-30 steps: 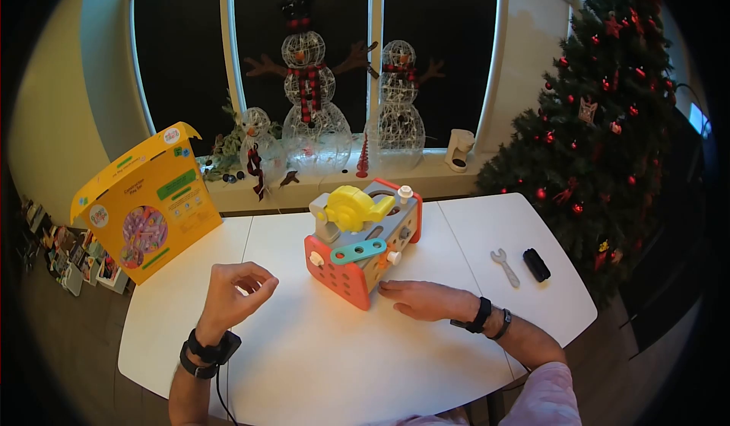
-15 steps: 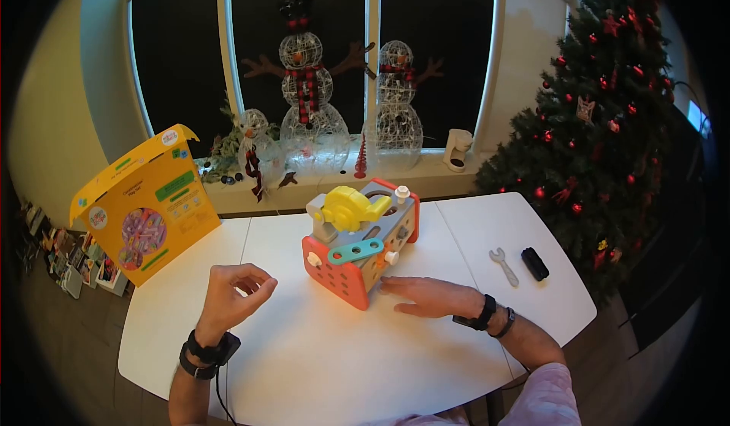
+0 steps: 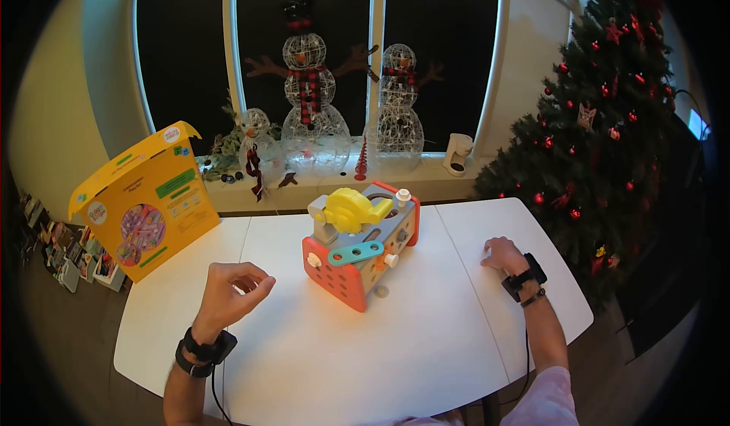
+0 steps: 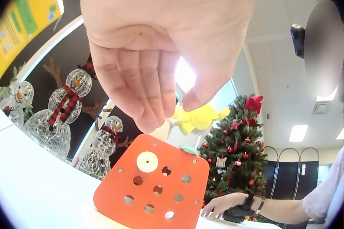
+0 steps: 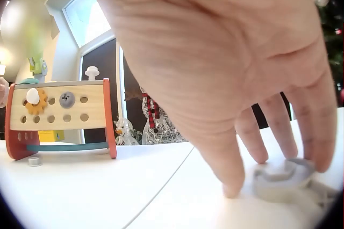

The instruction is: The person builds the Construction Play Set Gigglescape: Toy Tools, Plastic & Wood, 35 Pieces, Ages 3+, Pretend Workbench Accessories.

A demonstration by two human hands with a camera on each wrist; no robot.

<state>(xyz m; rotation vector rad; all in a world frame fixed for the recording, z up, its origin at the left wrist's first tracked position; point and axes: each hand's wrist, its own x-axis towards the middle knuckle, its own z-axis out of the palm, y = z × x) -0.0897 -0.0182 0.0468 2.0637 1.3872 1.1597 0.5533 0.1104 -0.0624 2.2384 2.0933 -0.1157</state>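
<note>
At the right of the table, my right hand (image 3: 505, 255) reaches down over a grey toy wrench (image 5: 285, 183). In the right wrist view its fingertips are right at the wrench's forked end, with the thumb apart on the near side; the head view hides the wrench beneath the hand. My left hand (image 3: 234, 295) hovers left of the toy workbench (image 3: 334, 278), fingers loosely bent and holding nothing. The workbench has red-orange end panels, a yellow piece (image 3: 350, 209) on top, a teal strip (image 3: 356, 253) with holes and white bolts. A small grey round piece (image 3: 382, 291) lies beside it.
A yellow toy box (image 3: 175, 213) stands at the table's left edge. Behind the table, lit wire snowmen (image 3: 315, 137) and a small white appliance (image 3: 458, 154) line the window sill. A decorated Christmas tree (image 3: 585, 137) rises at the right, close to the table.
My right hand has moved from beside the workbench to the right, over the wrench. The small grey round piece shows where that hand was. My left hand has stayed nearly still.
</note>
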